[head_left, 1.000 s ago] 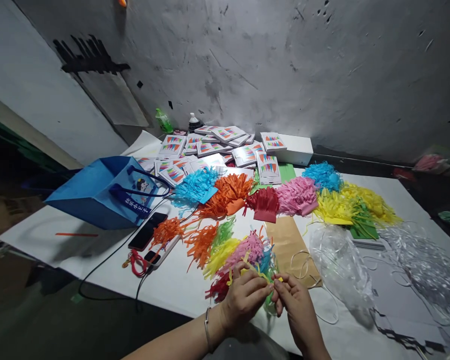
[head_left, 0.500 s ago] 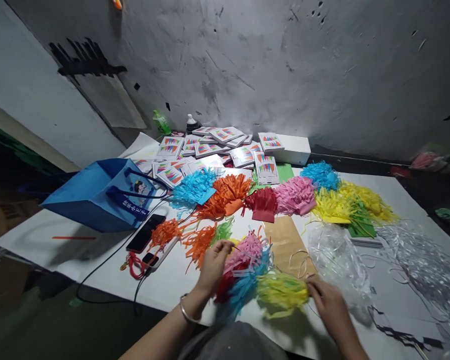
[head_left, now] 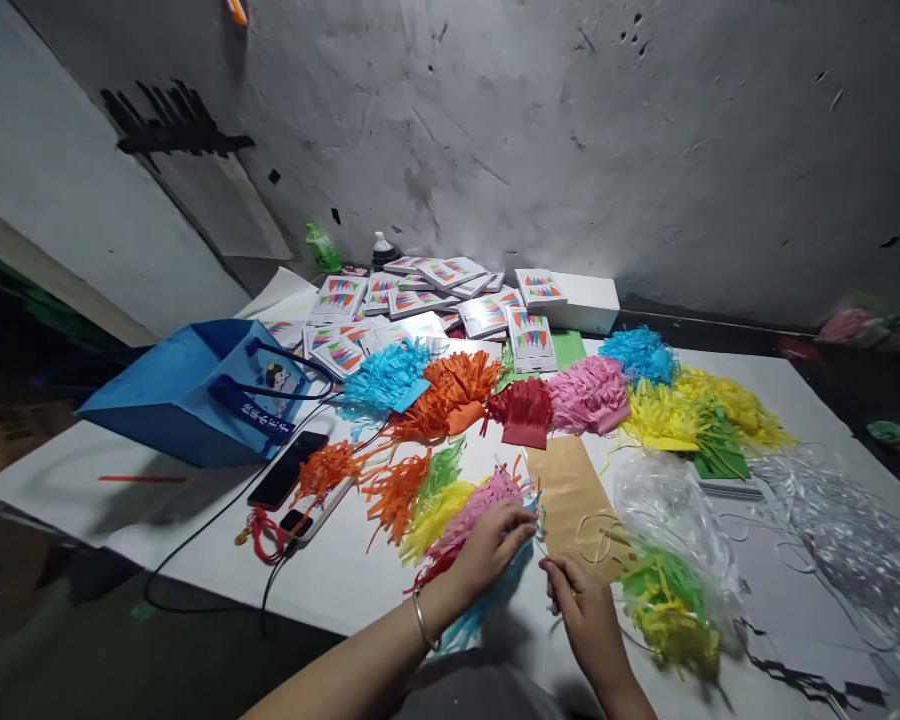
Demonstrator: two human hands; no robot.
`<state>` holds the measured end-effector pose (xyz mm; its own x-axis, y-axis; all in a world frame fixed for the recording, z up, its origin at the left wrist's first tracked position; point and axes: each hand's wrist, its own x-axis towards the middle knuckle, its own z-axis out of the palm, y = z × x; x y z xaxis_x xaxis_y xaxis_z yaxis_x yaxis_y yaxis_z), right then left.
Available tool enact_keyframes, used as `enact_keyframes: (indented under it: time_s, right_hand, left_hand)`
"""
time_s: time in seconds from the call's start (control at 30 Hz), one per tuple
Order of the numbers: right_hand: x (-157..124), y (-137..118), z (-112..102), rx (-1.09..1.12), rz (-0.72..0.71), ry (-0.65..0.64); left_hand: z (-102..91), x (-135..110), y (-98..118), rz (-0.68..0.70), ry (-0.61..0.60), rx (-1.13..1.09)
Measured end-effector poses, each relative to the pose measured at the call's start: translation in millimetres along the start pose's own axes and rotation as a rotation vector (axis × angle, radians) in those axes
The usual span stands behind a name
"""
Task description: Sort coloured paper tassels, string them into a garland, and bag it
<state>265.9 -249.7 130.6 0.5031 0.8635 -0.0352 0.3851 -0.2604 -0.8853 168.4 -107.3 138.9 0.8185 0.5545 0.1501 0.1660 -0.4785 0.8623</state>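
My left hand (head_left: 491, 545) rests on a bunch of pink, red and blue fringed paper tassels (head_left: 471, 520), its fingers pinched at the bunch's right end. My right hand (head_left: 576, 598) sits just right of it, fingers curled and pinched on a thin pale string (head_left: 596, 530) that runs over a brown paper bag (head_left: 570, 490). A green and yellow tassel bundle (head_left: 667, 605) lies to the right of my right hand, apart from it.
Piles of cut tassels in blue, orange, red, pink and yellow (head_left: 525, 395) lie across the white sheet. Behind them are small printed boxes (head_left: 427, 295). A blue gift bag (head_left: 195, 390), a phone (head_left: 281, 470) and cables lie left. Clear plastic (head_left: 671, 505) and silver shreds (head_left: 847, 530) lie right.
The green and yellow bundle left my right hand and now lies further right. Both hands came back together at the pink and blue bunch, the right one pinching the string.
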Motion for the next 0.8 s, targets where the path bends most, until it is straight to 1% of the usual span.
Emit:
enact_keyframes:
  time_s: [0.07,0.13,0.2,0.23,0.3,0.33,0.4,0.53,0.6,0.7,0.8]
  right_hand:
    - [-4,19,-5,-0.006,0.069,0.022]
    - [-6,31,-6,-0.017,0.095,0.058]
    - [-8,35,-3,-0.021,0.085,0.067]
    - [-9,35,0,-0.024,0.075,0.06]
    - [-10,36,4,-0.037,0.063,0.041]
    - [-12,37,5,-0.042,0.063,0.037]
    - [-15,44,3,-0.046,0.078,0.048]
    - [-21,60,-4,-0.065,0.12,0.077]
    - [-21,63,-4,-0.078,0.128,0.068]
    - [-17,59,0,-0.085,0.129,0.018]
    - [-12,50,5,-0.083,0.109,-0.027]
  left_hand:
    - [5.9,16,-18,-0.051,-0.04,0.201]
    - [17.2,33,-34,-0.099,-0.114,0.382]
    - [29.8,44,-48,-0.137,-0.17,0.46]
    - [34.1,48,-54,-0.153,-0.177,0.47]
    - [34.3,48,-64,-0.179,-0.173,0.489]
    - [29.3,45,-69,-0.187,-0.161,0.488]
    - [9.8,36,-80,-0.203,-0.118,0.474]
    - [-45.5,15,-105,-0.256,-0.01,0.387]
    - [-68.3,7,-116,-0.291,0.046,0.311]
    - [-90.2,-2,-124,-0.333,0.132,0.191]
    - [-102.6,-8,-119,-0.338,0.219,0.098]
